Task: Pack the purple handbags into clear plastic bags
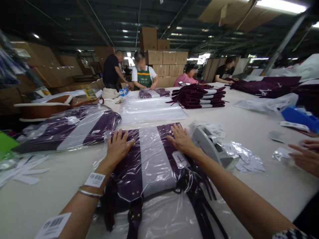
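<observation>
Far left: a plastic-wrapped purple bundle (pixel 99 124) sits near our work, apart from it. Left wrist carries barcode labels (pixel 94 179). Left hand (pixel 119 148): palm down, fingers spread, on the film at the upper left edge; nothing gripped.

Between our hands: the dark-purple strapped bag (pixel 129 176), flat on the table (pixel 251 122) right in front of us, under clear film (pixel 169 212), pale strip (pixel 154 159) down its middle. Straps trail toward us.

Right hand (pixel 181 139): same posture, fingers open over the upper right edge, no hold on anything. Hang tag (pixel 180 160) is just below it.

Step reads as smoothing. We'd press evenly with both palms and work outward from the strip, so wrinkles don't bunch. Mind the tag and its string; hard pressure there could mark the surface.

Right: gray tape dispenser (pixel 209 142) is close, so we'd watch elbow clearance. Co-worker's hand (pixel 307 156) is well apart.
</observation>
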`<control>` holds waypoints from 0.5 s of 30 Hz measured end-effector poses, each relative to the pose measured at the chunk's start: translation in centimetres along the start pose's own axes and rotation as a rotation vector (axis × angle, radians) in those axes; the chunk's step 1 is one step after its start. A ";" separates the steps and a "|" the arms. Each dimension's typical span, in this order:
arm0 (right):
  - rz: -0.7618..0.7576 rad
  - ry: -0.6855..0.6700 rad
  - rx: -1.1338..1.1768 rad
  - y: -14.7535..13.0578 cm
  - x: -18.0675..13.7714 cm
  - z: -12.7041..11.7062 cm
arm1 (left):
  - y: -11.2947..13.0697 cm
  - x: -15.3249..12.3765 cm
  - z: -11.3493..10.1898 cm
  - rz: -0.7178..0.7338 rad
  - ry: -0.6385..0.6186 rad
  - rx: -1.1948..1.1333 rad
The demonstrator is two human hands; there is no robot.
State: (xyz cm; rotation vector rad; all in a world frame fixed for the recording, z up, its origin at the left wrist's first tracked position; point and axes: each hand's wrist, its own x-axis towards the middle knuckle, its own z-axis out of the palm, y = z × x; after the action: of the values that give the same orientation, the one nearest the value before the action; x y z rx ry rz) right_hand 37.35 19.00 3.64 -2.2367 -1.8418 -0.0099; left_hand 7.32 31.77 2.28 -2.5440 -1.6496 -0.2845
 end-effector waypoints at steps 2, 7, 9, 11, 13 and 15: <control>0.046 -0.054 -0.024 1.5 1.8 1.3 | 0.1 0.9 1.1 0.002 -0.037 -0.016; 0.147 -0.179 0.011 4.6 3.0 4.2 | -0.8 1.8 3.8 -0.058 -0.125 -0.137; 0.167 -0.155 0.013 4.9 3.0 4.6 | -1.0 1.9 4.0 -0.094 -0.112 -0.183; 0.186 -0.140 0.019 4.8 3.0 4.7 | -1.0 1.9 4.0 -0.134 -0.083 -0.213; 0.191 -0.144 0.028 4.6 3.1 4.5 | -0.8 1.8 3.8 -0.161 -0.044 -0.215; 0.205 -0.181 0.038 4.5 3.3 4.1 | -0.7 1.9 3.6 -0.163 -0.025 -0.206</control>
State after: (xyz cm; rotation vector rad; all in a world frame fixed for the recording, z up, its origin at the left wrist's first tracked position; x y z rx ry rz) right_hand 41.75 22.24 -0.59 -2.4586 -1.6690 0.2695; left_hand 7.78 34.39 -0.91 -2.5652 -1.9353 -0.4600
